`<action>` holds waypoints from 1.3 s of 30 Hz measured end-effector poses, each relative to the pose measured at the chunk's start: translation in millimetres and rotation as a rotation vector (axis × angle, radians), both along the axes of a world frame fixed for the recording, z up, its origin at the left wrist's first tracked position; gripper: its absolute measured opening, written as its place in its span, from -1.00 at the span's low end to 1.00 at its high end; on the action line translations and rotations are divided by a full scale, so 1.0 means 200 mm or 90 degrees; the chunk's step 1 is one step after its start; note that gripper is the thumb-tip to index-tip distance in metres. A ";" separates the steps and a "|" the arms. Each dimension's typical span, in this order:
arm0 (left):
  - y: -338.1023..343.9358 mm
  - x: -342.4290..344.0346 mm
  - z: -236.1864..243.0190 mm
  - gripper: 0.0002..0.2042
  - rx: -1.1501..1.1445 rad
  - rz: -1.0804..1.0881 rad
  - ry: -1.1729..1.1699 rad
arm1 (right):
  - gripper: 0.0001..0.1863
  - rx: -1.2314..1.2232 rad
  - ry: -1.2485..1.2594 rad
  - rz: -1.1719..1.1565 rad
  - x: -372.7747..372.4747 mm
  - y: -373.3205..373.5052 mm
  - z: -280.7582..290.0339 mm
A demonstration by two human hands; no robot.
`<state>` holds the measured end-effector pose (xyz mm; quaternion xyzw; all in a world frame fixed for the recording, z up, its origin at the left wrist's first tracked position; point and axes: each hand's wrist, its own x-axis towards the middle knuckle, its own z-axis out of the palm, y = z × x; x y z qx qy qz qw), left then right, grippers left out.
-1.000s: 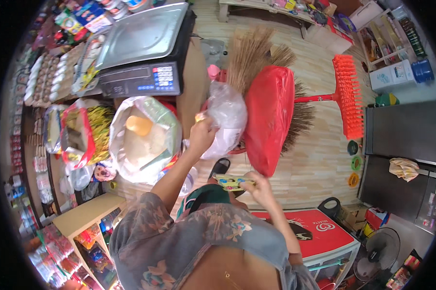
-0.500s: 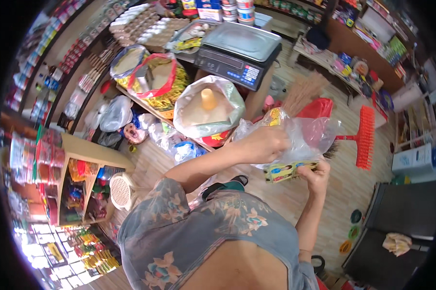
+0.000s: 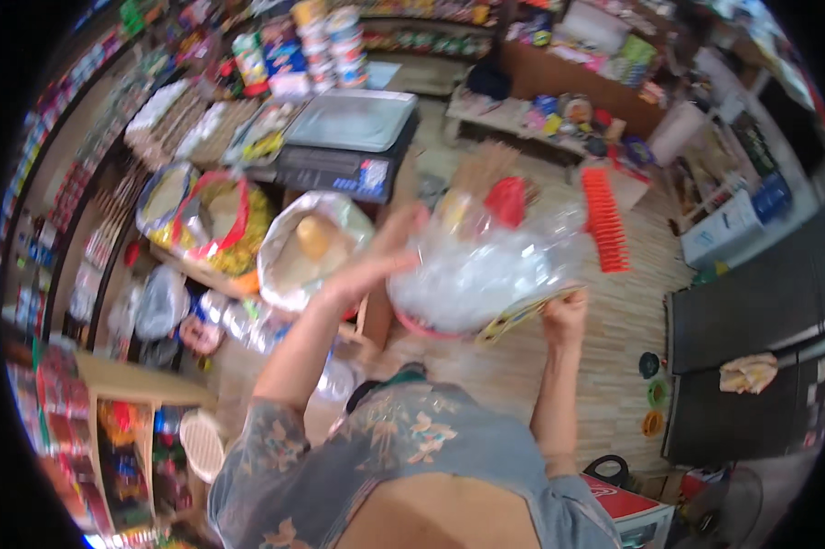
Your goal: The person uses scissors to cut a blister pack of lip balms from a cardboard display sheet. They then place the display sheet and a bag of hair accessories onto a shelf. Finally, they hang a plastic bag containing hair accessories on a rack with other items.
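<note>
My right hand (image 3: 566,316) is closed around the end of a flat yellow printed packet (image 3: 513,318), seen nearly edge-on. A crumpled mass of clear plastic bag (image 3: 485,274) spreads out above and beside the packet, in front of me. At the left side of this plastic is my left hand (image 3: 380,256), its thumb apart from the fingers and nothing visible in it. Motion blur hides whether its fingertips touch the plastic. Left of that hand stands an open sack of pale grain (image 3: 280,252) with a yellowish scoop or cup (image 3: 312,236) in it.
A weighing scale (image 3: 353,123) stands beyond the sacks. Another open sack with a red rim (image 3: 213,247) is at the left. A straw broom (image 3: 481,169) and a red brush head (image 3: 604,220) stand behind the plastic. A dark fridge (image 3: 751,311) is at the right.
My left hand has moved left, off the plastic near the packet, and its fingers have opened. The plastic has spread wider. The packet has tilted to edge-on, and the whole view has shifted.
</note>
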<state>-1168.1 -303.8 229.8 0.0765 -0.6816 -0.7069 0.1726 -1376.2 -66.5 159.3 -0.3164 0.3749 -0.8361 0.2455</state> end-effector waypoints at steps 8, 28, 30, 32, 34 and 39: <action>0.20 -0.33 0.09 -0.74 -0.150 0.001 0.098 | -0.76 -0.086 -0.002 -0.111 -0.05 0.45 0.01; 1.17 -1.15 0.18 -0.65 -0.413 -0.340 0.093 | -0.62 -0.212 -0.035 -0.476 0.08 1.61 -0.16; 1.19 -1.34 0.23 -0.77 -0.297 -0.342 0.099 | -0.64 -0.205 -0.068 -0.480 0.02 1.72 -0.25; 1.22 -1.51 0.32 -0.82 -0.381 -0.405 0.113 | -0.70 -0.206 -0.086 -0.507 -0.04 1.75 -0.28; 1.30 -1.63 0.40 -0.80 -0.725 -0.414 0.208 | -0.72 -0.212 -0.130 -0.535 -0.16 1.79 -0.34; 1.44 -2.05 0.30 -0.57 -0.997 -0.436 0.187 | -0.69 -0.129 -0.073 -0.456 -0.52 1.94 -0.51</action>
